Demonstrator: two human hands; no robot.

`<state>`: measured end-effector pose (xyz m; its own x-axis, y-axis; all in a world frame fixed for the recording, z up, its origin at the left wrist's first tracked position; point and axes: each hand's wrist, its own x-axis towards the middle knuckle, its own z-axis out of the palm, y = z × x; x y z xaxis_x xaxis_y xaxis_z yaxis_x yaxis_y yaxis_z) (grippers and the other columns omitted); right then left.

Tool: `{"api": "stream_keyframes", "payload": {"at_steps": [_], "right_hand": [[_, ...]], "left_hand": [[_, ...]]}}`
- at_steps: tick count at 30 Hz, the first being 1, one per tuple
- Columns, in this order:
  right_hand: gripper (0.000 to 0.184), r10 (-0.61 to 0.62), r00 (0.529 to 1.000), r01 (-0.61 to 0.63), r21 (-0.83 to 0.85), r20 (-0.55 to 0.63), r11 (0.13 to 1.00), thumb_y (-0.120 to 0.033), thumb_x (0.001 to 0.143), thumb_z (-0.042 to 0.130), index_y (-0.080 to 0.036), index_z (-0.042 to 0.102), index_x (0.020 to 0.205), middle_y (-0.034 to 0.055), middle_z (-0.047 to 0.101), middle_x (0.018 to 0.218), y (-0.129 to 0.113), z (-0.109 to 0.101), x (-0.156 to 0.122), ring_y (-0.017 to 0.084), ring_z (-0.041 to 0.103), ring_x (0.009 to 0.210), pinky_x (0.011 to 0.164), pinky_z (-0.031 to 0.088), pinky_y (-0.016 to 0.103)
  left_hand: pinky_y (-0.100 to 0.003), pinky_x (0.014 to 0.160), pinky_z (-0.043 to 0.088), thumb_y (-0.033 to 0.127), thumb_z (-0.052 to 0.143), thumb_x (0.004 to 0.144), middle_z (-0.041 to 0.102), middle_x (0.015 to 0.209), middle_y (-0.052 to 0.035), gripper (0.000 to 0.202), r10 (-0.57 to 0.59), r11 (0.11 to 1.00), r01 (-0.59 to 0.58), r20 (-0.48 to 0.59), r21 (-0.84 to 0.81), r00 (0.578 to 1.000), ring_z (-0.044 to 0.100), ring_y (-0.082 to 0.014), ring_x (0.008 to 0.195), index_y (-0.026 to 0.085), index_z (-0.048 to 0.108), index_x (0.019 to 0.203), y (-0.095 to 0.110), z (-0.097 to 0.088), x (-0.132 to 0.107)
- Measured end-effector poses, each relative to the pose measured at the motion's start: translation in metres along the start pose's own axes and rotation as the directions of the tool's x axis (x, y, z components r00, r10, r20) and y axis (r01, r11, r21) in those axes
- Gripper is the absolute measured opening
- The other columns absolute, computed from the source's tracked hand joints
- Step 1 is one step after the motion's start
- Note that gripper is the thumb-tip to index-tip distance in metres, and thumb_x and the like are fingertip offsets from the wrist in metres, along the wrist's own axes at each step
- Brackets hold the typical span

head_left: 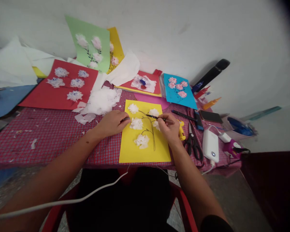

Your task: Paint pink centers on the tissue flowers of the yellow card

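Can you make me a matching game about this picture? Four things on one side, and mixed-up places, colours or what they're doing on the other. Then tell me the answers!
Things:
1. right hand
2. scissors
3. green sheet
4. sheet nearest the person

Matches:
A. propped up at the back
B. bright yellow
C. lying next to the white power bank
D. holding a dark pen-like tool

Right pairs: 1-D, 2-C, 3-A, 4-B
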<state>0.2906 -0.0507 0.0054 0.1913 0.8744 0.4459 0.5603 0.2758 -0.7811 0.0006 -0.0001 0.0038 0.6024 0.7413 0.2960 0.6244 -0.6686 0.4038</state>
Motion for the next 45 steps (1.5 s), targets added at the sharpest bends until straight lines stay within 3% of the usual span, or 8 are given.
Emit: {"api": "stream_keyframes", "payload": {"at_steps": [9, 12, 18, 24, 29, 34, 40, 45], "right_hand": [[0.009, -0.032, 0.996, 0.033, 0.015, -0.084, 0.999, -0.03, 0.089, 0.065, -0.025, 0.072, 0.087, 0.0011, 0.07, 0.081, 0.002, -0.005, -0.001, 0.019, 0.061, 0.073, 0.066, 0.049, 0.032], [0.011, -0.018, 0.992, 0.027, 0.065, -0.129, 0.998, -0.032, 0.092, 0.064, -0.025, 0.072, 0.096, 0.0028, 0.071, 0.088, 0.0, -0.006, -0.001, 0.02, 0.063, 0.075, 0.068, 0.051, 0.034], [0.01, -0.098, 0.989, 0.102, 0.034, -0.111, 0.994, -0.03, 0.094, 0.061, -0.027, 0.07, 0.098, 0.0057, 0.07, 0.097, 0.007, -0.006, -0.001, 0.024, 0.068, 0.092, 0.08, 0.056, 0.039], [0.012, 0.018, 0.988, 0.005, 0.142, -0.156, 0.99, -0.033, 0.095, 0.063, -0.026, 0.064, 0.104, 0.0025, 0.067, 0.091, 0.007, -0.003, -0.002, 0.017, 0.059, 0.068, 0.062, 0.05, 0.032], [0.022, 0.117, 0.976, -0.065, 0.266, -0.183, 0.962, -0.046, 0.098, 0.064, -0.025, 0.059, 0.103, 0.0003, 0.067, 0.08, 0.006, -0.003, 0.001, 0.017, 0.062, 0.066, 0.062, 0.05, 0.031], [0.021, 0.101, 0.968, -0.018, 0.339, -0.229, 0.941, -0.045, 0.098, 0.066, -0.025, 0.063, 0.103, -0.0007, 0.066, 0.078, 0.01, -0.005, 0.003, 0.016, 0.063, 0.068, 0.065, 0.051, 0.031], [0.013, -0.044, 0.963, 0.094, 0.177, -0.265, 0.98, -0.035, 0.094, 0.068, -0.025, 0.072, 0.102, 0.0042, 0.073, 0.097, 0.017, -0.006, 0.004, 0.021, 0.069, 0.089, 0.078, 0.056, 0.034], [0.011, 0.011, 0.968, 0.027, 0.146, -0.252, 0.989, -0.031, 0.094, 0.066, -0.024, 0.066, 0.102, 0.0021, 0.07, 0.091, 0.006, -0.013, 0.007, 0.018, 0.066, 0.078, 0.07, 0.054, 0.031]], "left_hand": [[-0.042, 0.087, 0.052, 0.04, 0.047, 0.105, 0.078, 0.101, -0.0111, 0.031, 0.002, 1.0, -0.002, -0.011, -0.012, 1.0, 0.069, -0.0263, 0.095, 0.019, 0.069, 0.101, 0.001, -0.003, -0.002], [-0.043, 0.091, 0.053, 0.041, 0.048, 0.105, 0.078, 0.104, -0.01, 0.029, -0.009, 1.0, 0.008, -0.043, -0.023, 0.999, 0.07, -0.0262, 0.099, 0.02, 0.069, 0.104, 0.002, -0.005, -0.003], [-0.043, 0.092, 0.055, 0.041, 0.05, 0.105, 0.078, 0.103, -0.0095, 0.027, -0.002, 1.0, 0.001, -0.07, -0.013, 0.998, 0.07, -0.0261, 0.099, 0.021, 0.069, 0.104, 0.001, -0.006, -0.003], [-0.043, 0.094, 0.054, 0.039, 0.051, 0.105, 0.077, 0.107, -0.0104, 0.026, 0.008, 1.0, -0.009, -0.049, -0.011, 0.999, 0.07, -0.0265, 0.102, 0.02, 0.068, 0.108, 0.0, -0.005, -0.004], [-0.044, 0.095, 0.054, 0.039, 0.05, 0.105, 0.077, 0.109, -0.0105, 0.025, 0.012, 1.0, -0.012, -0.035, -0.016, 0.999, 0.069, -0.0264, 0.103, 0.021, 0.068, 0.108, 0.002, -0.006, -0.005], [-0.044, 0.093, 0.054, 0.04, 0.05, 0.106, 0.078, 0.106, -0.0103, 0.027, 0.024, 1.0, -0.024, -0.018, -0.001, 1.0, 0.069, -0.0266, 0.101, 0.02, 0.068, 0.105, 0.003, -0.007, -0.004], [-0.043, 0.093, 0.053, 0.041, 0.048, 0.107, 0.077, 0.105, -0.0103, 0.03, 0.026, 1.0, -0.026, -0.012, -0.006, 1.0, 0.069, -0.0267, 0.1, 0.019, 0.069, 0.103, 0.003, -0.006, -0.002], [-0.042, 0.09, 0.052, 0.039, 0.046, 0.107, 0.077, 0.102, -0.0106, 0.031, 0.035, 0.999, -0.035, 0.018, -0.01, 0.999, 0.069, -0.0263, 0.097, 0.018, 0.07, 0.102, 0.002, -0.004, -0.002]]}}
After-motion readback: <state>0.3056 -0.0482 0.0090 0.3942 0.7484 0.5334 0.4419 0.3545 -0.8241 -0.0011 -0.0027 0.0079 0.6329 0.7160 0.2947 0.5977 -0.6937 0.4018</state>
